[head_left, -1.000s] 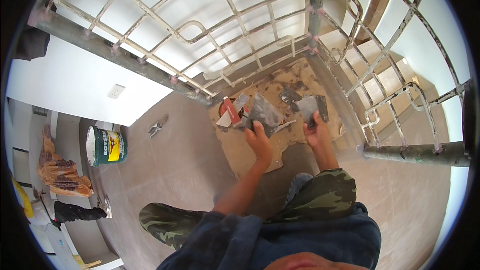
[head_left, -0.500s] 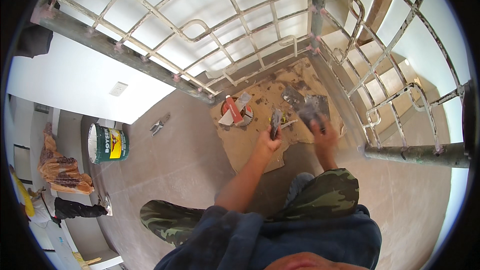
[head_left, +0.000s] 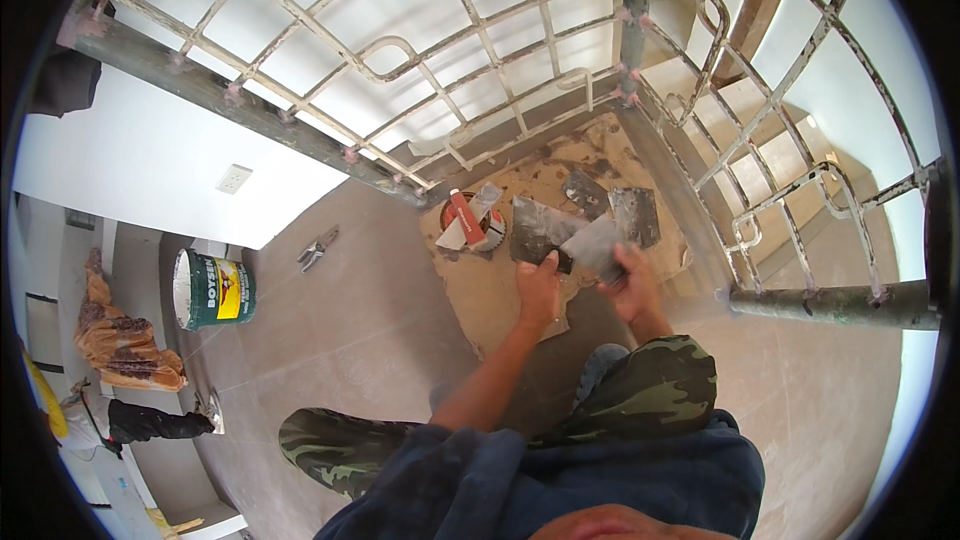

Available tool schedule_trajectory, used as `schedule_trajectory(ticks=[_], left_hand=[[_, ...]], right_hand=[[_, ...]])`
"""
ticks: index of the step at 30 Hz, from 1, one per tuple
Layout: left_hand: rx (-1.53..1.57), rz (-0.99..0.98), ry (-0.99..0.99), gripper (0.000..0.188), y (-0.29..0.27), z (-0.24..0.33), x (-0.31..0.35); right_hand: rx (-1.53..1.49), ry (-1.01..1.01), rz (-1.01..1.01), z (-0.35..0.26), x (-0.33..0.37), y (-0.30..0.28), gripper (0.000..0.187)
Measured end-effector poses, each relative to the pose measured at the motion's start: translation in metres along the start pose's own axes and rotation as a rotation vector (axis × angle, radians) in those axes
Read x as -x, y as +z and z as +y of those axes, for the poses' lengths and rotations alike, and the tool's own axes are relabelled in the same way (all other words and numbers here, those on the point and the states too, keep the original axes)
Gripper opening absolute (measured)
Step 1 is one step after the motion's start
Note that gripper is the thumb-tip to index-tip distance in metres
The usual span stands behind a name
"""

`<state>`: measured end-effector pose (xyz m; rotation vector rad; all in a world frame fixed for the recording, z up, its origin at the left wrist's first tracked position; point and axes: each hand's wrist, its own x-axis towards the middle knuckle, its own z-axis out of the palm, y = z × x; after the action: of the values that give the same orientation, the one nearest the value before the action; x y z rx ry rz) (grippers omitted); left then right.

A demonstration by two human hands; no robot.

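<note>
My left hand (head_left: 538,292) is closed on the lower edge of a wide, flat putty blade (head_left: 536,224), its face smeared with grey paste. My right hand (head_left: 637,292) grips a second putty blade (head_left: 597,248), paler and slightly blurred. This one slants across the right corner of the left blade; whether they touch I cannot tell. Both hands are above a stained cardboard sheet (head_left: 480,310) on the floor. Beyond them on the cardboard lie a dark, paste-marked plate (head_left: 634,216) and a smaller smeared piece (head_left: 583,192).
Left of my hands, an open tin (head_left: 494,236) carries a red box-like piece (head_left: 467,218). A pliers-like tool (head_left: 318,250) lies on the floor, with a green bucket (head_left: 222,288) farther left. Paint-worn metal grilles (head_left: 480,30) enclose the far and right sides. A stained orange cloth (head_left: 125,335) hangs at far left.
The left blade has turned from edge-on to face-up. My right hand has drawn back from the dark plate and brought its blade over to the left one.
</note>
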<state>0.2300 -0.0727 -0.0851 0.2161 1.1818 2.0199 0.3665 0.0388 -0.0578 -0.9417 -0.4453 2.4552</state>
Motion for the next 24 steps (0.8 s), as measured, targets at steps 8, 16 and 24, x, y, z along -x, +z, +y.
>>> schedule_trajectory(ticks=[8, 16, 24], left_hand=[[-0.402, -0.013, 0.122, 0.02, -0.004, -0.018, 0.018], [-0.456, 0.019, 0.174, 0.02, -0.003, -0.009, 0.008], [-0.379, 0.003, 0.118, 0.016, 0.006, -0.003, 0.009]], right_hand=[[0.014, -0.011, 0.22, 0.056, -0.008, 0.018, 0.015], [0.095, -0.078, 0.176, 0.059, -0.029, 0.011, 0.025], [0.018, -0.158, 0.223, 0.042, -0.054, 0.032, 0.027]])
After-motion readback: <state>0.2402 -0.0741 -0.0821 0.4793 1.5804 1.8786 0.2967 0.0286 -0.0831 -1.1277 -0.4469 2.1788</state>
